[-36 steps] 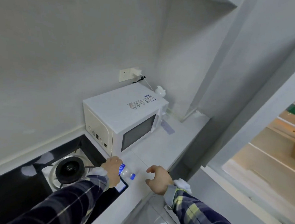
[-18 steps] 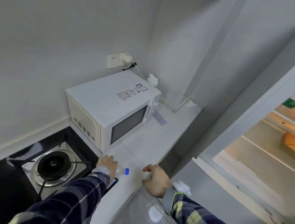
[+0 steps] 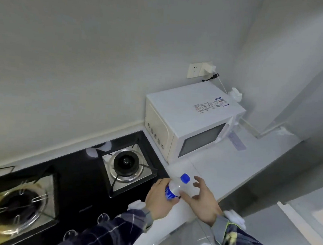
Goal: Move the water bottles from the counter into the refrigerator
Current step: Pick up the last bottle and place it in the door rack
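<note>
A clear water bottle (image 3: 177, 187) with a blue cap and a blue label is tilted over the front of the white counter (image 3: 230, 166). My left hand (image 3: 159, 199) is wrapped around its lower body. My right hand (image 3: 203, 200) hovers just right of the bottle with its fingers spread, close to the bottle's neck; I cannot tell whether it touches. Only a grey edge of the refrigerator (image 3: 303, 220) shows at the lower right.
A white microwave (image 3: 191, 121) stands on the counter behind the bottle. A black gas hob (image 3: 74, 183) with two burners lies to the left. A wall socket (image 3: 199, 69) with a plugged adapter is above the microwave. Grey floor lies below the counter edge.
The view has swung left, so the open refrigerator has left the frame. My left hand has raised the bottle more upright, and my right hand has come closer to it.
</note>
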Available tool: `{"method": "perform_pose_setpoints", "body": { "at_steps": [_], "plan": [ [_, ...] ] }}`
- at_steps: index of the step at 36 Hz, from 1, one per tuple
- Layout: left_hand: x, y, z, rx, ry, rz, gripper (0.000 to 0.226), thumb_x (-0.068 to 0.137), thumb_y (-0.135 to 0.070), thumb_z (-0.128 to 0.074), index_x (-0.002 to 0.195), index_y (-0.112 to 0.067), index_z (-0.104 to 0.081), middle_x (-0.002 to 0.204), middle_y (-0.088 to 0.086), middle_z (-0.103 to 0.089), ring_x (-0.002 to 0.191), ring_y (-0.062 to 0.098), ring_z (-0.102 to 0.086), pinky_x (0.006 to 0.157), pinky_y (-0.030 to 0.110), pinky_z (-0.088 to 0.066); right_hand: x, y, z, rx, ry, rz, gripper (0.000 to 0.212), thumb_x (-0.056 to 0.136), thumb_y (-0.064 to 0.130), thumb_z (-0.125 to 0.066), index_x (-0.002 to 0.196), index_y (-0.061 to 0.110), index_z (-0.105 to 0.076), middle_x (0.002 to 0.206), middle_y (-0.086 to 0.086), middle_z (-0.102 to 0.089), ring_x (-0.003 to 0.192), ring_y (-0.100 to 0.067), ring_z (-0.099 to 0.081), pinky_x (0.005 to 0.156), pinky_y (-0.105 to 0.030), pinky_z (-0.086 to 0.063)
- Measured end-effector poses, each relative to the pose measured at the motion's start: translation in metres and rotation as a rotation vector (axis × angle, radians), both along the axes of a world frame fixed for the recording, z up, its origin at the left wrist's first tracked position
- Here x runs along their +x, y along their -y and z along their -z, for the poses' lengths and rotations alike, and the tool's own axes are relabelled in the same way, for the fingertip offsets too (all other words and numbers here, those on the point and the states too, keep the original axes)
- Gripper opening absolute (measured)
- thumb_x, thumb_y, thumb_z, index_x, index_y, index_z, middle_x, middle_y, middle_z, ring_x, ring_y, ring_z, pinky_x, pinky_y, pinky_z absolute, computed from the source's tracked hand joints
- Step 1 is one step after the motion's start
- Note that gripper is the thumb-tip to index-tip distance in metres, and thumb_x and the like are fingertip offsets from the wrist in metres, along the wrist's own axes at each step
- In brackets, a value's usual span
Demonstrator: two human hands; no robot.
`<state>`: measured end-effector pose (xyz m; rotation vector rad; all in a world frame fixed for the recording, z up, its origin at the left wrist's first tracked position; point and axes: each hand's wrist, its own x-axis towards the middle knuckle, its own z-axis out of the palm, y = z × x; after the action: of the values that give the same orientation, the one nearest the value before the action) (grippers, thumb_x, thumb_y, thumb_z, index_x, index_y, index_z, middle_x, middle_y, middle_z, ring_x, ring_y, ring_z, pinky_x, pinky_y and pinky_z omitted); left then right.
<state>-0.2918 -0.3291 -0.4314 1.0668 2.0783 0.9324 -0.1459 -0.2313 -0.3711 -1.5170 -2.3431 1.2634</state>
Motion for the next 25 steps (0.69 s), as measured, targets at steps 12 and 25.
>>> {"method": "perform_pose_setpoints", "body": {
  "at_steps": [12,25],
  "plan": [
    [-0.032,0.126,-0.020,-0.079,-0.225,-0.158,0.062,0.083,-0.060,-0.062,0.138,-0.035,-0.051,0.128,-0.013,-0.057,0.115,0.011,-0.056,0.100,0.028,-0.047,-0.082,0.057,-0.012,-0.044,-0.173,-0.437,0.022,0.080,0.041,-0.078,0.097,0.038,-0.064,0.089,0.014,-0.072,0.084,-0.005,-0.068,0.080,-0.027,-0.055],
    [-0.060,0.238,-0.047,-0.288,-0.288,-0.398,0.054,0.088,-0.038,-0.067,0.139,-0.029,-0.054,0.144,-0.013,-0.042,0.130,0.013,-0.045,0.108,0.026,-0.040,-0.103,0.069,0.006,0.157,-0.187,-0.581,0.027,0.087,0.022,-0.076,0.108,0.034,-0.066,0.100,0.020,-0.061,0.092,-0.002,-0.060,0.077,-0.023,-0.045]
  ]
}}
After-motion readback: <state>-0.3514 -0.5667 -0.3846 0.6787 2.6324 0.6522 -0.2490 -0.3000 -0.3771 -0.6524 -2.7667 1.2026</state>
